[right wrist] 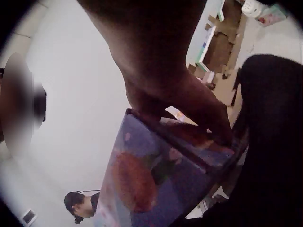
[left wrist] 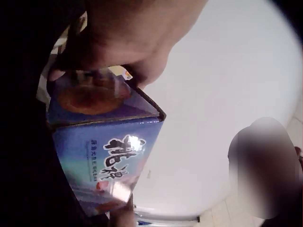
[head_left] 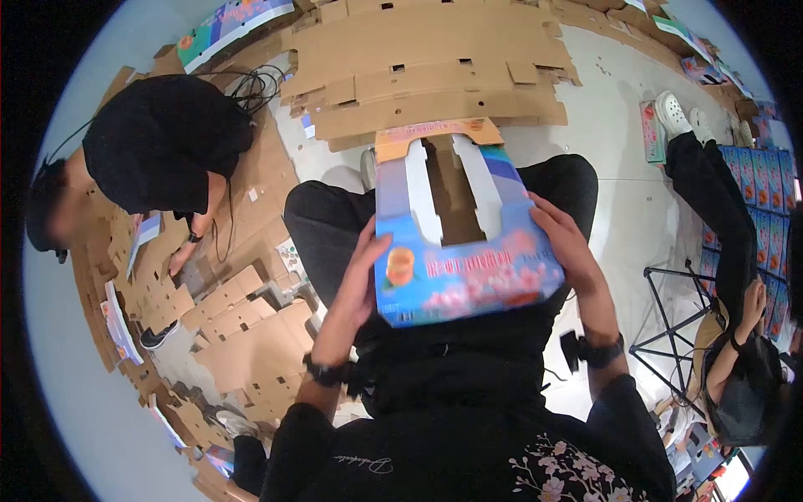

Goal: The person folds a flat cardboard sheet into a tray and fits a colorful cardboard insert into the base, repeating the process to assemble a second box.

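A blue and pink printed cardboard box (head_left: pixel 493 280), with a peach and blossoms on it, sits over the person's lap. Its top has a long cut-out with white edges, and an orange flap (head_left: pixel 437 132) stands at the far end. The left hand (head_left: pixel 362 272) grips the box's left side, thumb near the top edge. On the opposite side the right hand (head_left: pixel 569 247) holds it, thumb over the upper edge. In the left wrist view, a side panel (left wrist: pixel 106 161) with large dark lettering shows. The right wrist view shows fingers (right wrist: pixel 213 116) over the box's edge.
Flattened brown cardboard (head_left: pixel 435 50) covers the floor ahead; more pieces (head_left: pixel 251 335) lie at left. A person in black (head_left: pixel 167 142) crouches there. At right are a folding stool frame (head_left: pixel 669 326), stacked blue boxes (head_left: pixel 765 217) and another seated person's leg (head_left: pixel 719 201).
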Action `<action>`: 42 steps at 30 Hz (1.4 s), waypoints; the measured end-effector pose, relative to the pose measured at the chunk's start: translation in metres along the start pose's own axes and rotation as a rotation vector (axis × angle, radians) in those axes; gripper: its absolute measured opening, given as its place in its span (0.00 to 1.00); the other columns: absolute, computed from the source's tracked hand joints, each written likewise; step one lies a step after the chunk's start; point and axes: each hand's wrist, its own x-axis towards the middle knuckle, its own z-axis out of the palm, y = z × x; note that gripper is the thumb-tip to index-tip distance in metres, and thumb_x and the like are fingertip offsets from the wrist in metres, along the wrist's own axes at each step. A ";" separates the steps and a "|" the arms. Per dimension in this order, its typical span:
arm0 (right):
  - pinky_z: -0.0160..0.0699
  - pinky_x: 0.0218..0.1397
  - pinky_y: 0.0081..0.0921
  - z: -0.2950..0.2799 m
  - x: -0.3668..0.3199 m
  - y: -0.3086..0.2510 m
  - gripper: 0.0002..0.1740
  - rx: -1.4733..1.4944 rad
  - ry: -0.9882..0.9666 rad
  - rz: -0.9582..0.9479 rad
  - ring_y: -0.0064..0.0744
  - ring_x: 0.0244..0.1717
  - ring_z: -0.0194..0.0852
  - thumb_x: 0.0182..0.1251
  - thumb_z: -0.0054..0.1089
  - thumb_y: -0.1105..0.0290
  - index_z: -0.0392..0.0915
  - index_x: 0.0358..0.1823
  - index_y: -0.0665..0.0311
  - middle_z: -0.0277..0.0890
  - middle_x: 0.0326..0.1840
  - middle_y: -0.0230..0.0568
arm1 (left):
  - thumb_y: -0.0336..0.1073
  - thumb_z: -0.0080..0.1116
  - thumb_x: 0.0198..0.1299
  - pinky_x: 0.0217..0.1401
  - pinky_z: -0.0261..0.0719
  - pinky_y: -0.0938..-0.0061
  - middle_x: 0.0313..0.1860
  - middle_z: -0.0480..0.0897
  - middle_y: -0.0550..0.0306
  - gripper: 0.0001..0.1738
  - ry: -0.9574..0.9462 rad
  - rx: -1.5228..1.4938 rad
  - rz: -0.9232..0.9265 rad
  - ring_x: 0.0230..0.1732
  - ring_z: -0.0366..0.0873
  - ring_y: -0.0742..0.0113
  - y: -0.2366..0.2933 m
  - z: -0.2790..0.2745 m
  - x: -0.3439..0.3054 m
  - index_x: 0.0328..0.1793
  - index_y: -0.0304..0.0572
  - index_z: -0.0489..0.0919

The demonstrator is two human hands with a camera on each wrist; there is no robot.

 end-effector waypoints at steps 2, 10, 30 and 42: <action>0.74 0.67 0.29 -0.004 -0.042 -0.024 0.30 -0.185 0.027 -0.102 0.31 0.64 0.76 0.78 0.56 0.67 0.66 0.77 0.69 0.76 0.70 0.44 | 0.44 0.58 0.71 0.79 0.66 0.62 0.80 0.65 0.46 0.42 0.000 0.064 0.127 0.78 0.67 0.57 -0.004 0.014 -0.035 0.86 0.41 0.54; 0.68 0.74 0.45 0.067 -0.131 -0.097 0.59 -0.624 0.172 -0.586 0.55 0.72 0.69 0.58 0.78 0.58 0.48 0.82 0.72 0.60 0.79 0.63 | 0.38 0.69 0.63 0.80 0.61 0.52 0.82 0.52 0.35 0.58 -0.159 0.229 0.740 0.80 0.59 0.48 -0.015 0.095 -0.055 0.87 0.40 0.39; 0.70 0.74 0.43 -0.257 -0.020 0.169 0.61 -0.909 0.882 -0.248 0.55 0.69 0.72 0.46 0.85 0.59 0.59 0.76 0.81 0.72 0.67 0.65 | 0.25 0.64 0.60 0.64 0.76 0.57 0.52 0.84 0.49 0.15 0.222 1.336 0.839 0.57 0.79 0.45 -0.012 -0.073 0.009 0.53 0.42 0.83; 0.72 0.68 0.46 -0.287 0.162 0.137 0.37 -0.998 0.904 -0.469 0.57 0.61 0.78 0.62 0.73 0.57 0.73 0.68 0.70 0.80 0.61 0.60 | 0.28 0.63 0.58 0.58 0.72 0.61 0.46 0.85 0.58 0.07 0.421 1.364 0.800 0.52 0.80 0.54 -0.009 -0.082 0.028 0.43 0.46 0.84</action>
